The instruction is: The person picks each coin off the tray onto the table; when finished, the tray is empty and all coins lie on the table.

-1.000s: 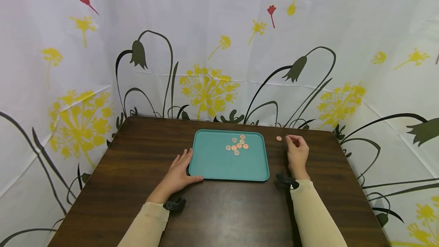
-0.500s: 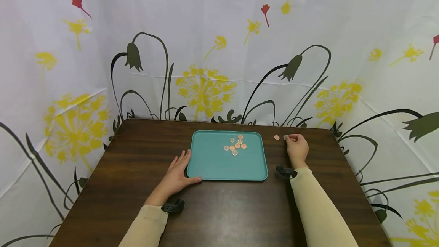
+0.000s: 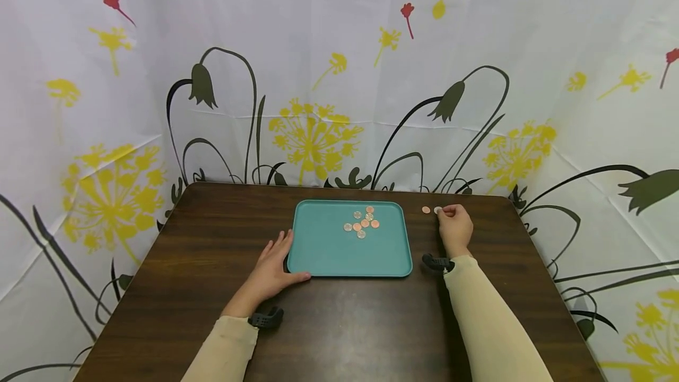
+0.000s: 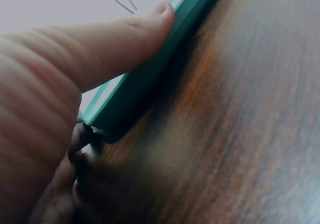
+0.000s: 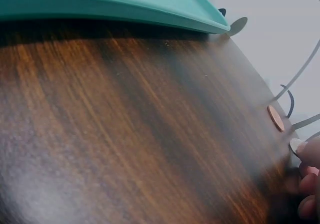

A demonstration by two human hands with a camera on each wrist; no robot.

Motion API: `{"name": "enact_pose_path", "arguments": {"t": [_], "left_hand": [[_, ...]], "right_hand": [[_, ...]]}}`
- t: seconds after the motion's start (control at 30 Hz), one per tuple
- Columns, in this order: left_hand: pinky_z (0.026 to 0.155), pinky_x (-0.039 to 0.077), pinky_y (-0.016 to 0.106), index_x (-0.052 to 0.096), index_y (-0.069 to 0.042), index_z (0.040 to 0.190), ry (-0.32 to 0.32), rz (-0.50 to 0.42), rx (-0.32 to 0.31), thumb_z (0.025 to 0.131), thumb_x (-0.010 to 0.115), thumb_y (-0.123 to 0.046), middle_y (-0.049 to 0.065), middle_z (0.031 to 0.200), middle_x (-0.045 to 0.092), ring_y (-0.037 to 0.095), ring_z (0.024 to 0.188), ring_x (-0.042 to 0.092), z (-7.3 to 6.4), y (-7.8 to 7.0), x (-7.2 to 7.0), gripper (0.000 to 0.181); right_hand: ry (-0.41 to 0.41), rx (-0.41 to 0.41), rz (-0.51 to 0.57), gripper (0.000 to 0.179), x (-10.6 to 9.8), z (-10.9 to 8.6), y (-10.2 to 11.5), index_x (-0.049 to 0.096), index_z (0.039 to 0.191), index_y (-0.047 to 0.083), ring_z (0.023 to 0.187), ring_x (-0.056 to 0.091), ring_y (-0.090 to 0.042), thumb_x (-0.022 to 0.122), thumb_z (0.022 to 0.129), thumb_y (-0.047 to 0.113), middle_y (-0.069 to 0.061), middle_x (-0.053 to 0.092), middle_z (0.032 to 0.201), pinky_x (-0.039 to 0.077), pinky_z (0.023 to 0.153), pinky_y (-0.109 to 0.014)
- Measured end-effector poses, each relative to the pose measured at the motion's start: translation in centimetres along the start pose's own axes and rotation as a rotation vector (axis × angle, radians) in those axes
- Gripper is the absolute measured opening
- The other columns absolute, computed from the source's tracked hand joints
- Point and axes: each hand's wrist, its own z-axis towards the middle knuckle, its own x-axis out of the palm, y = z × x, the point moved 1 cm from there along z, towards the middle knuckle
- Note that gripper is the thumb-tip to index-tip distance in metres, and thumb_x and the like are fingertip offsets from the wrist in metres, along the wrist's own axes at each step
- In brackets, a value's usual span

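Observation:
A teal tray [image 3: 323, 252] lies on the dark wooden table, with several copper coins [image 3: 375, 224] and silver coins [image 3: 348, 227] in its upper right part. My left hand [image 3: 273, 270] spans the tray's near left corner, fingers straight along its side. In the left wrist view the straight thumb [image 4: 125, 43] lies against the rim. Right of the tray, my right hand [image 3: 456, 229] pinches a silver coin [image 3: 437, 210] at its fingertips, close over the table. Just left of it lies a single copper coin [image 3: 426, 210], also seen in the right wrist view as a copper disc [image 5: 275, 119].
The wooden table [image 3: 345, 329] ends at the back against a white curtain [image 3: 297, 28] printed with flowers. Both lone coins sit near that far edge. A dark wrist strap [image 3: 267, 318] is on the left wrist and another strap [image 3: 437, 262] on the right.
The silver coin has come into view at my right fingertips, and it now sits beside the lone copper coin. My left hand stays at the tray's corner. The head view has shifted slightly.

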Motion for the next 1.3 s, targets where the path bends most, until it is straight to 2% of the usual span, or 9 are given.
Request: {"name": "enact_pose_path", "arguments": {"t": [0.33,0.53,0.67,0.9,1.13,1.23,1.3], "left_hand": [[0.138,0.0,0.061,0.012,-0.007,0.176,0.002,-0.01,-0.003,0.089,0.087,-0.057,0.017,0.184,0.012,0.035,0.173,0.004,-0.04,0.09,-0.06,0.126],[0.138,-0.001,0.061,0.012,-0.007,0.176,0.004,-0.012,-0.001,0.089,0.087,-0.058,0.017,0.184,0.012,0.036,0.173,0.004,0.1,-0.08,-0.13,0.126],[0.138,-0.001,0.061,0.011,-0.008,0.176,0.006,-0.015,-0.01,0.089,0.087,-0.058,0.016,0.184,0.011,0.036,0.173,0.004,0.1,-0.03,-0.16,0.126],[0.138,0.001,0.062,0.012,-0.007,0.176,0.0,-0.017,-0.007,0.089,0.087,-0.058,0.018,0.183,0.012,0.038,0.172,0.005,0.02,-0.26,0.03,0.126],[0.138,0.001,0.063,0.013,-0.006,0.176,0.001,-0.029,0.003,0.089,0.087,-0.058,0.019,0.183,0.013,0.039,0.172,0.006,-0.03,-0.15,0.12,0.126],[0.138,0.001,0.062,0.013,-0.006,0.176,0.001,-0.022,0.001,0.088,0.088,-0.058,0.018,0.183,0.013,0.038,0.172,0.006,-0.03,0.04,0.06,0.126],[0.138,0.001,0.062,0.013,-0.007,0.176,-0.001,-0.017,0.003,0.088,0.088,-0.058,0.018,0.183,0.013,0.038,0.172,0.006,-0.01,0.16,-0.01,0.126]], "right_hand": [[0.05,-0.032,-0.03,0.019,-0.07,0.35,0.13,0.083,0.105,0.003,0.087,0.068,-0.033,0.078,0.102,0.021,-0.018,0.079,0.098,0.048,0.075,-0.036],[0.125,-0.063,-0.036,0.021,-0.39,0.58,0.15,0.086,0.109,0.005,0.096,0.071,-0.036,0.077,0.104,0.024,-0.018,0.082,0.106,0.052,0.081,-0.041],[0.142,-0.087,-0.039,0.022,-0.39,0.54,0.01,0.086,0.111,0.005,0.1,0.072,-0.037,0.076,0.105,0.024,-0.018,0.082,0.109,0.052,0.083,-0.042],[0.118,-0.087,-0.041,0.022,-0.53,0.77,-0.24,0.085,0.111,0.004,0.096,0.071,-0.037,0.074,0.106,0.022,-0.019,0.081,0.107,0.052,0.08,-0.04],[0.103,-0.074,-0.048,0.023,-0.66,0.38,-0.02,0.085,0.112,0.004,0.098,0.072,-0.037,0.074,0.106,0.022,-0.019,0.082,0.108,0.053,0.084,-0.043],[0.049,-0.087,0.014,0.02,-0.47,0.05,0.03,0.086,0.111,0.004,0.094,0.069,-0.033,0.075,0.104,0.019,-0.02,0.08,0.105,0.05,0.081,-0.039],[0.001,-0.108,0.093,0.018,-0.31,-0.18,-0.01,0.086,0.111,0.004,0.09,0.065,-0.027,0.075,0.103,0.015,-0.02,0.077,0.101,0.048,0.078,-0.032]]}}
